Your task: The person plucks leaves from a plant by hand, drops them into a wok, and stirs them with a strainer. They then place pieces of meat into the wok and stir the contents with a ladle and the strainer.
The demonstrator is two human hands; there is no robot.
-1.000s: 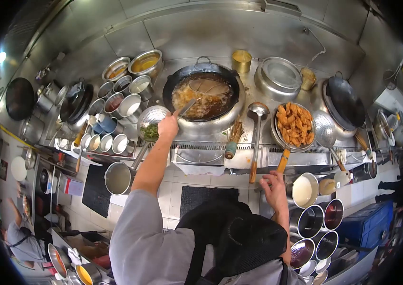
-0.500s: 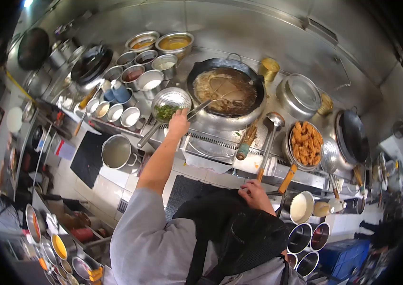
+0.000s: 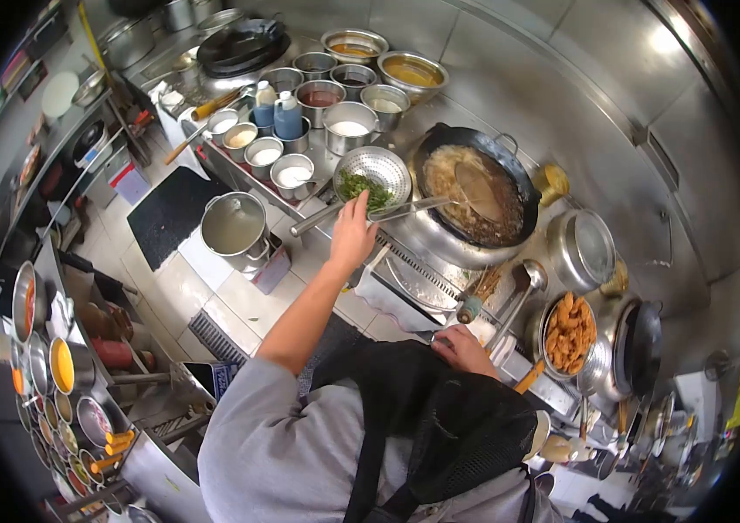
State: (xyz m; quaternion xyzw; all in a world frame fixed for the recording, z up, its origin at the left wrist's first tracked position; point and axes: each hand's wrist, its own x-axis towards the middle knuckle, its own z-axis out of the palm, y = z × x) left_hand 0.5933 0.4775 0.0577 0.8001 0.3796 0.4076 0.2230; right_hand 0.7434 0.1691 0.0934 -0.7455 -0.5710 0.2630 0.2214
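My left hand [image 3: 353, 235] reaches forward, its fingers closed around the handle end of a wire-mesh skimmer [image 3: 479, 192]. The skimmer's round head lies in the bubbling brown liquid of a black wok [image 3: 529, 196]. Just beyond my fingertips, chopped greens [image 3: 361, 186] sit in a perforated metal strainer [image 3: 392, 167], whose own handle points toward the counter's front edge. Close to my body, my right hand [image 3: 464, 350] has curled fingers in front of the black apron; what they hold is hidden. A ladle [image 3: 534, 275] and a green-handled brush [image 3: 470, 308] lie near that hand.
Fried golden pieces [image 3: 569, 336] fill a metal bowl at the right. Metal pots of sauces and powders, among them a white-filled pot [image 3: 350, 127], crowd the counter left of the wok. A tall pot [image 3: 235, 228] stands low at the left, near a dark floor mat [image 3: 174, 218].
The view has turned, so the wok, strainer and sauce pots appear farther right. My left hand stays at the strainer and skimmer handle. My right hand stays near the apron.
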